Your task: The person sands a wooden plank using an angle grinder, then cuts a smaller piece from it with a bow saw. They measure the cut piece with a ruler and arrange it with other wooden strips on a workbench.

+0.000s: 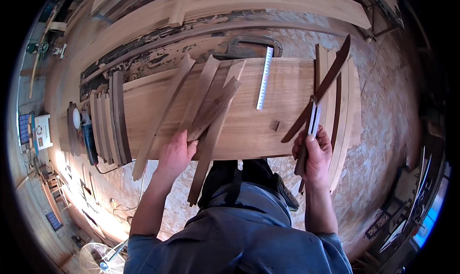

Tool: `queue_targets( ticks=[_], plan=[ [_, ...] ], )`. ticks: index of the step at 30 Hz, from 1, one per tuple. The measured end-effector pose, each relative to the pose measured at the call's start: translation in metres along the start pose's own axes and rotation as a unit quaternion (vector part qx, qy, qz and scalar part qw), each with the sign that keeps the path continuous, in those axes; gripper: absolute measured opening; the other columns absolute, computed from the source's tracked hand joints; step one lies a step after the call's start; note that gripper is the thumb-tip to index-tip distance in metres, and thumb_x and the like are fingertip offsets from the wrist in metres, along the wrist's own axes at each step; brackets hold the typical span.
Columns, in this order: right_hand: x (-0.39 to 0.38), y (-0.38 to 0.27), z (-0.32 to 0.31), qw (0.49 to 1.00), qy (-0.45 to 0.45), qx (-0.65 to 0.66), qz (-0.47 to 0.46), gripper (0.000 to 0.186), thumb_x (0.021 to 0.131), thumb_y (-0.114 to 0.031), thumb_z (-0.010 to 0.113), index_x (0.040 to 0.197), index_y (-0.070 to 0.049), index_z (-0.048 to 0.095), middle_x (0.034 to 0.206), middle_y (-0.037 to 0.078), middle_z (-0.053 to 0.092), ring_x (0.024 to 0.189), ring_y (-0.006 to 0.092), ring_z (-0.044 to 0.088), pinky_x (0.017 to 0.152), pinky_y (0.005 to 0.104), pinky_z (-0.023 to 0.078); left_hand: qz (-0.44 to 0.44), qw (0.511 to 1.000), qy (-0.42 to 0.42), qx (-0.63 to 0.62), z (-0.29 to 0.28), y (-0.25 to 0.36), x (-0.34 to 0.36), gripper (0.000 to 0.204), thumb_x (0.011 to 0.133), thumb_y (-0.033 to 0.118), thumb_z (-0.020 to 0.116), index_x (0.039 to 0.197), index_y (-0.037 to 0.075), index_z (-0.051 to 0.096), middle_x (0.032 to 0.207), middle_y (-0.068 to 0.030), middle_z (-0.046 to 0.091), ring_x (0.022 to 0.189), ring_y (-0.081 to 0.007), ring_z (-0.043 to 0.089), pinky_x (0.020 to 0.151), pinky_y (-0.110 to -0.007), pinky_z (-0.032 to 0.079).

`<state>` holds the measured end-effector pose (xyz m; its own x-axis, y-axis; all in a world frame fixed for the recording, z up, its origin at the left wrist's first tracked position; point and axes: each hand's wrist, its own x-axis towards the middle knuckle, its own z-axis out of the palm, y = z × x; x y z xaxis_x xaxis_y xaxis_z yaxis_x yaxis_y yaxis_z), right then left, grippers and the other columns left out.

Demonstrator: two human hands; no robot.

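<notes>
Slotted silver gauge with dark-brown arms (314, 117), and it's up at your right, over the right-hand part of the smooth brown wooden worktop (289, 89). Your right hand (317, 154) has its grip clamped on the near end, thumb pressed along it. One long dark arm juts to the upper right, across the pale and dark wooden strips (328, 113) laid side by side there; a shorter one slants down to the left. How those pieces join, you can't tell from this view.

Over to your left hand (175, 154): its grip is closed on the near end of a square-edged brown wooden strip (216, 107). That one slants up and right, crossing a longer brown strip (210, 149) whose near end overhangs the edge in front of you. Further left, two more angled light-brown strips (163, 113) (200, 89) lie across the surface.

Between your hands, a white ruler (264, 78) lies slantwise, with a small dark wooden block (278, 126) nearer you. Just beyond the far edge sits a dark metal clamp (255, 45). At the far left, a dark power tool (88, 136) rests beside a row of short strips (109, 123). Past that end stands a white box-like thing (43, 131); you can't tell whether it's a container, nor what it holds.
</notes>
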<state>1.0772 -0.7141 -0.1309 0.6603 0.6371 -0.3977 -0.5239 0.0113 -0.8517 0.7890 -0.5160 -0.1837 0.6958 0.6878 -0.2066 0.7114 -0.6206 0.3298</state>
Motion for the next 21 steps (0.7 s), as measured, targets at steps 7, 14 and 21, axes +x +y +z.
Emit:
queue_targets(
  ticks=[7,14,21],
  plan=[
    [-0.008,0.011,0.018,1.0,0.014,0.006,0.004,0.013,0.097,-0.008,0.057,0.11,-0.006,0.059,0.09,-0.003,0.06,0.079,0.0041,0.053,0.069,0.0202,0.043,0.053,0.997,0.027,0.05,0.008,0.021,0.006,0.034,0.085,0.023,0.066,0.105,-0.002,0.055,0.091,-0.0203,0.063,0.082,-0.0368,0.062,0.07,-0.048,0.052],
    [-0.004,0.034,0.053,0.995,-0.051,-0.086,0.021,0.021,0.091,0.0,0.064,0.108,-0.004,0.053,0.087,-0.001,0.056,0.076,0.0058,0.052,0.067,0.0228,0.046,0.067,0.996,0.043,-0.037,-0.022,0.052,0.01,0.056,0.083,0.024,0.071,0.128,-0.002,0.05,0.107,-0.0207,0.061,0.092,-0.0366,0.064,0.075,-0.043,0.054],
    [0.003,0.054,0.097,0.98,-0.149,-0.123,0.047,0.027,0.091,-0.009,0.065,0.114,0.002,0.057,0.092,0.011,0.067,0.08,0.0154,0.064,0.071,0.0303,0.053,0.128,0.978,-0.021,-0.162,-0.049,0.104,0.017,0.072,0.085,0.01,0.068,0.146,-0.001,0.031,0.119,-0.0245,0.056,0.1,-0.0393,0.062,0.081,-0.045,0.053]
  ],
)
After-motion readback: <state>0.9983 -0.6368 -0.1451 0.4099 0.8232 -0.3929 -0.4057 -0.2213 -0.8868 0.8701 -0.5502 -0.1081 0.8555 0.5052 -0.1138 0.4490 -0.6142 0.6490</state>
